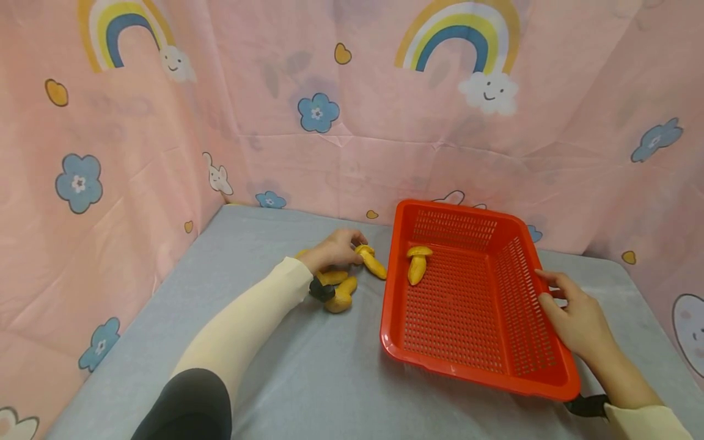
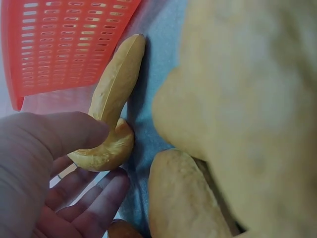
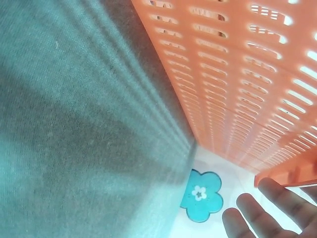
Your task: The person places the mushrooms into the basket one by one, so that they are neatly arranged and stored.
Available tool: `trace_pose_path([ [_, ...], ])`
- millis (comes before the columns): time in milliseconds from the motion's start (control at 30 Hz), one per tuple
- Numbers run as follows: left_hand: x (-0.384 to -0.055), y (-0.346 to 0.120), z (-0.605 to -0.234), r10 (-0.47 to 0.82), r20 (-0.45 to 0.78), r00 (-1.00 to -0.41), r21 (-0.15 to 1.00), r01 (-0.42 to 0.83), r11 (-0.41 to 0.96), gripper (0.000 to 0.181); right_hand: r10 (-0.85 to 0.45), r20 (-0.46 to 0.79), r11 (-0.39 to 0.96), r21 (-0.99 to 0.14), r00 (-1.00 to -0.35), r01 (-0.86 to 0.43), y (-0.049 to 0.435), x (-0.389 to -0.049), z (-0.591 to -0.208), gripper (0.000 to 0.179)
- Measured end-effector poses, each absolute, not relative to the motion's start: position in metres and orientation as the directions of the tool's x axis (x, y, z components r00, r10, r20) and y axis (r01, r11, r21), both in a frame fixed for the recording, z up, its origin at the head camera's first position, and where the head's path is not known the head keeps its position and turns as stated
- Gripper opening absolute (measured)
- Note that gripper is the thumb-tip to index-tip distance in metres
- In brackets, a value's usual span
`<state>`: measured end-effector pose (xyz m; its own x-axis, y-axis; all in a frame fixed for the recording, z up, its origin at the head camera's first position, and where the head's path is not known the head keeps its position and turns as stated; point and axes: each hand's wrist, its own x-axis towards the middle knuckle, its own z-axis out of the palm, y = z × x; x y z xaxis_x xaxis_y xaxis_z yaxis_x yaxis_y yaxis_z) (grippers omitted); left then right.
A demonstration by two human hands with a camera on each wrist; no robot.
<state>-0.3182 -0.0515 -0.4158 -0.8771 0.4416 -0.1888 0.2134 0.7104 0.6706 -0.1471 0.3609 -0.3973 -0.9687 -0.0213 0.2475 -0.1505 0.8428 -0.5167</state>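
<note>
Red basket rim (image 1: 388, 296) in right grip (image 1: 580, 321), mushroom (image 1: 374, 264) outside

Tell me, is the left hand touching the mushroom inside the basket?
Apart. The head view shows the left hand outside the red basket, with the basket's left rim between it and the mushroom inside.

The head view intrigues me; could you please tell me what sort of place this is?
Probably a small staged tabletop corner, perhaps for filming: pink rainbow-printed cloth hangs behind and beside a grey-covered table, where a yellow mushroom-shaped piece lies in a red basket.
</note>
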Motion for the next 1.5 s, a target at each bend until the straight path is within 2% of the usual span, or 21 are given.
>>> trace_pose_path([
  [667,-0.313,-0.056,-0.405,0.408,-0.162,-0.898,0.700,0.187,0.689,0.032,-0.018,0.256,0.848,-0.507,-0.966,-0.150,0.362,-0.149,-0.398,0.043],
  [1200,-0.308,-0.061,-0.395,0.355,-0.130,-0.926,0.774,0.129,0.620,0.024,-0.016,0.244,0.849,-0.509,-0.970,-0.142,0.361,-0.148,-0.398,0.044],
  [1500,-0.313,-0.062,-0.384,0.367,-0.026,-0.930,0.748,0.225,0.624,0.023,-0.019,0.245,0.848,-0.509,-0.969,-0.145,0.361,-0.148,-0.397,0.044],
])
